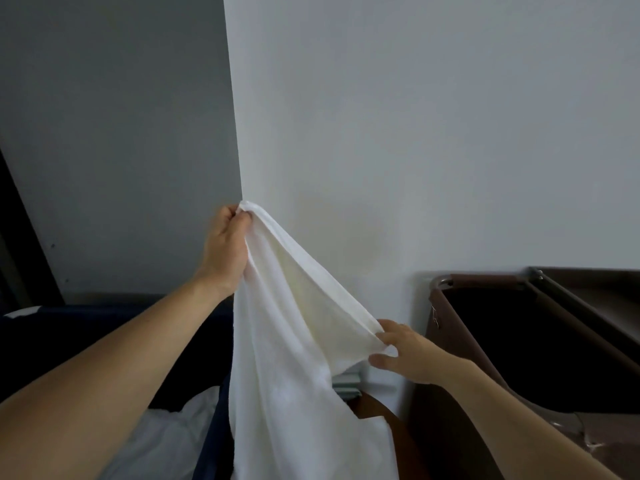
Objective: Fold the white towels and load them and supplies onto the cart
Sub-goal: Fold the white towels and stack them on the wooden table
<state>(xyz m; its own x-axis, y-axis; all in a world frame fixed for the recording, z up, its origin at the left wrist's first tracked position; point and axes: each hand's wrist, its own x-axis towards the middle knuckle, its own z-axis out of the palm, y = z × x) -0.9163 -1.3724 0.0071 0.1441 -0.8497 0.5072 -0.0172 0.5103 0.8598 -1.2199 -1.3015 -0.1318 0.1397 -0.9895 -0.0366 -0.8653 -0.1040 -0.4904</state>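
Note:
A white towel [298,358] hangs unfolded in front of me, held up by its top edge. My left hand [227,247] pinches one corner high at the centre, against the wall corner. My right hand [408,355] grips the edge lower and to the right, thumb under the cloth. The towel's lower part drops out of the bottom of the view. To the right stands the brown cart [446,306] with a dark open bag compartment.
A dark blue bin [211,341] at lower left holds more white linen [166,438]. A white wall fills the view ahead, and a grey wall lies to the left. A small stack of folded items [346,386] shows behind the towel.

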